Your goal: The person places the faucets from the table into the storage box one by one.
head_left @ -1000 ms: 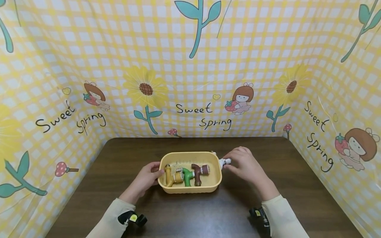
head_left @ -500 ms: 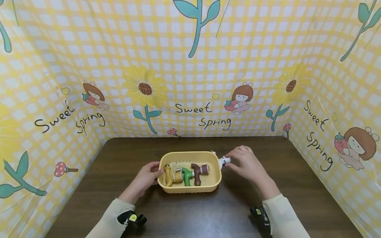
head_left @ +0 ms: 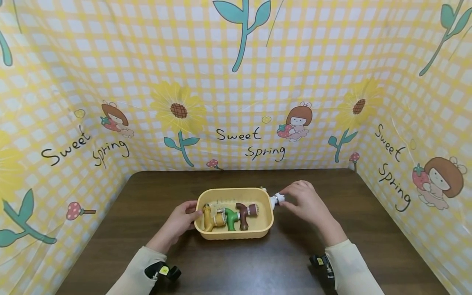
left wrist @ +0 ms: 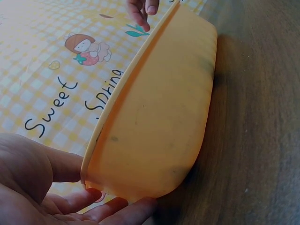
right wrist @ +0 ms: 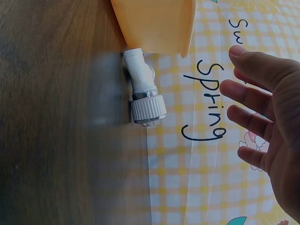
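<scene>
A pale yellow plastic bin [head_left: 236,235] sits on the table in front of me. My left hand [head_left: 178,223] grips its left end, thumb at the rim [left wrist: 89,154] and fingers against the outer wall. Inside lie a mustard [head_left: 209,219], a green [head_left: 231,217] and a maroon [head_left: 244,217] valve-like fitting. Just outside the bin's right end lies a white valve-like fitting [right wrist: 143,77] with a ribbed knob. My right hand [head_left: 304,205] hovers beside that white fitting, thumb and fingers spread; in the right wrist view a gap separates them from it.
Behind the bin's back right corner a small pale thing [head_left: 264,189] pokes out, mostly hidden. The dark wooden table [head_left: 236,270] ends at a yellow checked cloth [head_left: 236,102] hanging at the back and sides.
My right hand has drawn slightly to the right, away from the white fitting. The left hand and the bin stay in place; the head view shifts a little.
</scene>
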Available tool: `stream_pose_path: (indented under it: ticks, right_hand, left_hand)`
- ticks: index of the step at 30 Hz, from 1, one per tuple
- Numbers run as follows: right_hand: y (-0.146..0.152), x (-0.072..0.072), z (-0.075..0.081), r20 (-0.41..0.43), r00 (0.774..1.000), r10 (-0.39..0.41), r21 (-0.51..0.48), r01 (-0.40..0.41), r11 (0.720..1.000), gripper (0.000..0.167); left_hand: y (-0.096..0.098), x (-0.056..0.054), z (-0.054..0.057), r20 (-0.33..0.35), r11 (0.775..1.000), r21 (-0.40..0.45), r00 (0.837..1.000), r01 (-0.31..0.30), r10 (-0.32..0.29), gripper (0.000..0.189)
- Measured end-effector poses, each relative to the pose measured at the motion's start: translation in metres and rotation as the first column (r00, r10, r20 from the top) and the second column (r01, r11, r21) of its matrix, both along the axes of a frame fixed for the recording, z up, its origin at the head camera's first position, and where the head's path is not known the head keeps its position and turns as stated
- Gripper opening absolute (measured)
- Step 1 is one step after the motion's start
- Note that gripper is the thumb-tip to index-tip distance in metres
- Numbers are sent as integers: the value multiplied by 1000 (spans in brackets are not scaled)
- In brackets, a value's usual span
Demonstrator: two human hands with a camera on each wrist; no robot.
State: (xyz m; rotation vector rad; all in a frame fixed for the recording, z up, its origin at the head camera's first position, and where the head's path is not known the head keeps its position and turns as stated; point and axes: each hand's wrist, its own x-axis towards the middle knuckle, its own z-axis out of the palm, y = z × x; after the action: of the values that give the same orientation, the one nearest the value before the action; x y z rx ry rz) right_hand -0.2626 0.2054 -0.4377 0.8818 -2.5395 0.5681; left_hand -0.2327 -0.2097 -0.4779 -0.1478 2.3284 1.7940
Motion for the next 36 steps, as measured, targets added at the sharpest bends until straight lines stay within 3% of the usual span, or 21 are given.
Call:
stream_pose_path:
  ticks: [27, 36]
  right_hand:
    - [3, -15, -14, 91, 994, -54, -29, 57, 998, 30]
    - [5, -21, -16, 117, 990, -73, 21, 72, 997, 30]
  left_hand:
    - [-1, 1, -1, -15, 1000, 25, 1000, 4, -3, 44]
    - [0, 0, -1, 0, 1000, 20, 1000, 1, -1, 45]
